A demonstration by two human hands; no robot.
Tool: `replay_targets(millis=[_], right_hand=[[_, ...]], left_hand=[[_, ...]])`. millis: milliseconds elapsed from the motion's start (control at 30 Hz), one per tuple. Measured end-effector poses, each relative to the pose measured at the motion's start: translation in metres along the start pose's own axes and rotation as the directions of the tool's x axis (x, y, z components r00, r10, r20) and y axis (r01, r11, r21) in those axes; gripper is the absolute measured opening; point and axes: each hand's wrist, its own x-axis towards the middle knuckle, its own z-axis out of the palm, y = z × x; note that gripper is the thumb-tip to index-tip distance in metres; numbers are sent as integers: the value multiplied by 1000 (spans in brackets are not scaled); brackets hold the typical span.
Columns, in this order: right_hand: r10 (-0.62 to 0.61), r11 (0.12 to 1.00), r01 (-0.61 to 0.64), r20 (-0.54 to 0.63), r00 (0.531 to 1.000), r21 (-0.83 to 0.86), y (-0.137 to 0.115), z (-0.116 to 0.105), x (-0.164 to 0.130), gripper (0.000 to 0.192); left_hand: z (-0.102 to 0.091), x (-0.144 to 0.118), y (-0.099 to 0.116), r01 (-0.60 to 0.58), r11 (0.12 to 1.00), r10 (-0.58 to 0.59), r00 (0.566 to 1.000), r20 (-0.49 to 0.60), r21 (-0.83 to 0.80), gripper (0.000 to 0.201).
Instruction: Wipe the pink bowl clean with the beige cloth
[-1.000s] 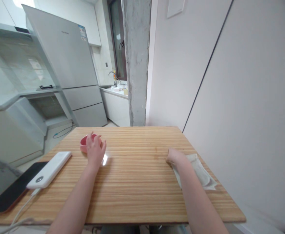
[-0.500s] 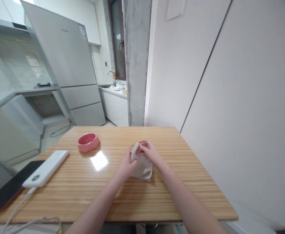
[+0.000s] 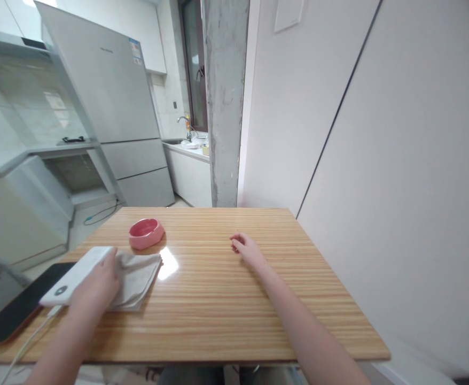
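Note:
A folded beige cloth [image 3: 137, 272] lies on the wooden table [image 3: 226, 310] at the left, just in front of a pink bowl [image 3: 146, 233]. My left hand [image 3: 97, 283] rests on the cloth's left part, pressing it flat beside a white power bank [image 3: 78, 274]. My right hand [image 3: 245, 248] hovers low over the table's middle, fingers loosely curled, holding nothing.
A black phone [image 3: 14, 315] lies at the table's left edge, and a white cable [image 3: 26, 342] runs from the power bank off the front. A white wall stands close on the right. A fridge [image 3: 110, 107] and a kitchen counter stand beyond the table.
Both hands held the cloth at the table's middle half a second ago. My left hand has since carried it left and laid it down by the power bank; my right hand let go.

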Motion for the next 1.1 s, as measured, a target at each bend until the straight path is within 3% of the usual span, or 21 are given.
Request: replay_targets(millis=[100,167,267,333,433,533,567,600,667,767,900,1100], right_hand=[[-64,995,63,-9,998,-77,5,-2,2,7],[-97,989,97,2,995,-115,8,-3,3,9],[-147,974,136,-50,988,-181,13,-3,6,13],[-234,951,202,-117,965,-234,16,-3,8,17],[-352,907,296,-155,923,-298,21,-4,11,26],[-334,914,288,-126,934,-288,27,-5,15,39],[-321,919,282,-109,941,-277,29,-5,15,43],[-318,920,282,-95,944,-272,31,-5,16,45],[-340,906,309,-64,938,-289,34,-3,16,48],[-403,854,374,-6,915,-361,36,2,13,48],[-421,805,404,62,905,-435,37,6,11,38],[-397,812,370,37,917,-451,38,12,16,36]], left_hand=[[5,-6,-2,-46,988,40,998,46,147,61],[4,-10,5,-32,979,39,999,-34,200,56],[-6,-16,35,-56,987,84,978,-189,151,49],[-11,-20,70,-258,966,251,941,-229,-3,43],[-6,-28,136,-578,745,564,812,-148,-332,30],[21,-37,199,-729,488,810,583,-62,-480,30],[33,-39,215,-733,482,820,570,-47,-480,33],[45,-41,228,-725,489,815,578,-42,-484,37],[68,-44,245,-723,454,838,544,-24,-521,45],[92,-45,252,-679,455,835,551,10,-576,39],[103,-43,249,-641,502,811,582,59,-581,31],[105,-37,249,-622,504,800,598,53,-599,32]])
